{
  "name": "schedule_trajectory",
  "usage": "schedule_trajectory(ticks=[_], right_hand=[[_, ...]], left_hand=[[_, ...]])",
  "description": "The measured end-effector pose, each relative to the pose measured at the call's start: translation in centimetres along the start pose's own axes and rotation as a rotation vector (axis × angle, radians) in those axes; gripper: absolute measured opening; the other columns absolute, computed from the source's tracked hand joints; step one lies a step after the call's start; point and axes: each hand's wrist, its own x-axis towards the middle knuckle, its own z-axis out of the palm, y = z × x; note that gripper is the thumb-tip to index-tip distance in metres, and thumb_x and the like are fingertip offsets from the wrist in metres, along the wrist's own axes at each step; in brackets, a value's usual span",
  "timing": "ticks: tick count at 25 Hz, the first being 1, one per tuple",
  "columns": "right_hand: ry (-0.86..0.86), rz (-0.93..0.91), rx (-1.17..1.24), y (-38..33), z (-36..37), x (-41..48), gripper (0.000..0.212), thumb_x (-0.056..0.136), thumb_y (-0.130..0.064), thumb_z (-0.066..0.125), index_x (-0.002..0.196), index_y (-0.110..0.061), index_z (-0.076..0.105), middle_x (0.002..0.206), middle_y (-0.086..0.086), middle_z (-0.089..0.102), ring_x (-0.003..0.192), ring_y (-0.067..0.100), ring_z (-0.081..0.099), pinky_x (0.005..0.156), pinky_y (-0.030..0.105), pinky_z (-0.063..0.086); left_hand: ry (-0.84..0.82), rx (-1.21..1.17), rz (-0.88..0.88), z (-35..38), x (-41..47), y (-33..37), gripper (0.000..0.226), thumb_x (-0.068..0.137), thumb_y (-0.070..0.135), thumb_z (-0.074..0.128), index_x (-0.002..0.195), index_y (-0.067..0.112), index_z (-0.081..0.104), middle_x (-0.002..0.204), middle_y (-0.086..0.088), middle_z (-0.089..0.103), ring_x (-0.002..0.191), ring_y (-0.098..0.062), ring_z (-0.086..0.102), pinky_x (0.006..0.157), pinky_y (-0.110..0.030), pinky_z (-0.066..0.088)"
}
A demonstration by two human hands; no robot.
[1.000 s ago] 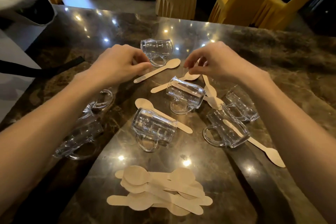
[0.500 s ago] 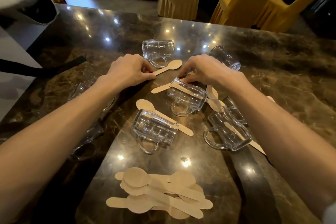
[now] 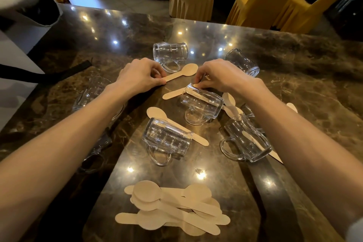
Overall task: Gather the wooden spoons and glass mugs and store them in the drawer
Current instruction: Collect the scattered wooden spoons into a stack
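on the dark marble table [image 3: 294, 68], the left hand [image 3: 139, 76] pinches the handle of a pale flat wooden spoon [image 3: 181, 72]; the right hand [image 3: 218, 76] pinches another spoon's handle beside a clear ribbed glass mug [image 3: 202, 104] lying on its side.

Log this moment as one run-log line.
phase: gathering spoons | left hand: pinching handle of spoon | right hand: fingertips at spoon by tipped mug | spoon pile: near edge | drawer: unseen

Glass mugs [image 3: 201, 104] lie on their sides all over the middle of the table [image 3: 304, 76], with wooden spoons [image 3: 182, 71] between them, so gaps are tight. The far edge and right side are bare. A pile of spoons [image 3: 172, 208] fills the near edge.
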Motion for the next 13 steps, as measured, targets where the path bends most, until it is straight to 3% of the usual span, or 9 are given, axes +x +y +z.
schedule_trajectory(ticks=[8, 13], right_hand=[[0.117, -0.005, 0.054, -0.8, -1.4, -1.2, 0.011, 0.082, -0.028, 0.068, 0.092, -0.023, 0.067, 0.091, -0.004, 0.063, 0.088, 0.019, 0.06, 0.077, 0.04, 0.053], [0.209, -0.018, 0.06, -1.6, -2.3, -2.4, 0.01, 0.083, -0.027, 0.068, 0.092, -0.024, 0.067, 0.094, -0.002, 0.067, 0.088, 0.017, 0.06, 0.077, 0.035, 0.051]], left_hand=[[0.008, -0.127, 0.056, -0.8, -0.7, 0.4, 0.008, 0.08, 0.033, 0.071, 0.086, 0.034, 0.067, 0.077, 0.017, 0.062, 0.083, -0.008, 0.062, 0.079, -0.033, 0.053], [0.024, -0.182, 0.106, -2.2, -1.6, 0.7, 0.008, 0.079, 0.032, 0.071, 0.085, 0.035, 0.067, 0.08, 0.014, 0.065, 0.077, -0.001, 0.061, 0.06, -0.017, 0.048]])
